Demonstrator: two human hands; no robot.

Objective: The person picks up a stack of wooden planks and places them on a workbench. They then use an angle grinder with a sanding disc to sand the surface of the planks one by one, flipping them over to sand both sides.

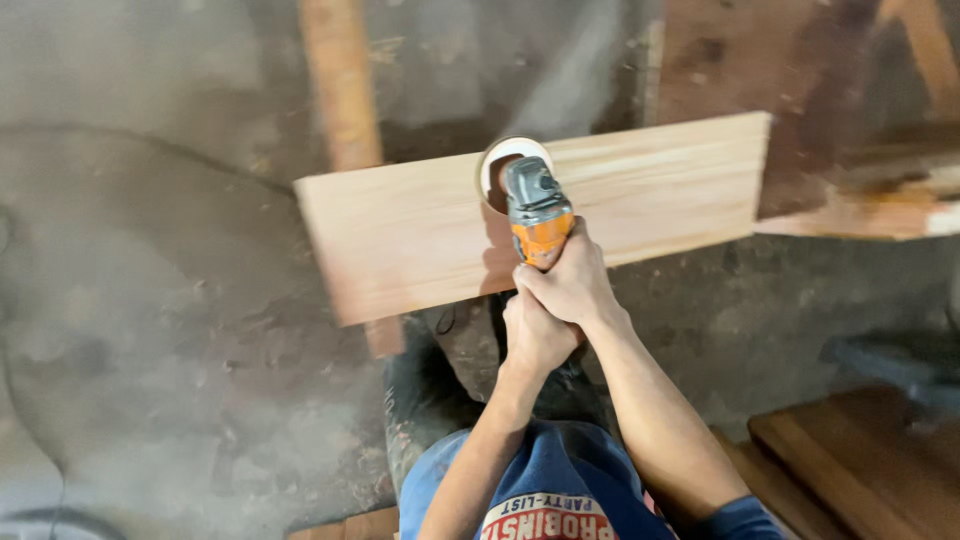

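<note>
A pale wooden board [400, 235] lies across a narrow wooden beam [342, 90] above the concrete floor. An orange and grey angle grinder [538, 212] rests on the board, and its round sanding disc [505, 160] touches the wood near the board's far edge. My right hand [572, 278] grips the orange body of the grinder. My left hand [535, 335] wraps around the tool's rear just below my right hand. Both arms reach forward from the bottom of the view.
Dusty concrete floor [150, 330] spreads to the left. Stacked wooden planks [880, 205] lie at the right, and darker boards [860, 460] lie at the bottom right. A dark trouser leg [425, 400] stands under the board's near edge.
</note>
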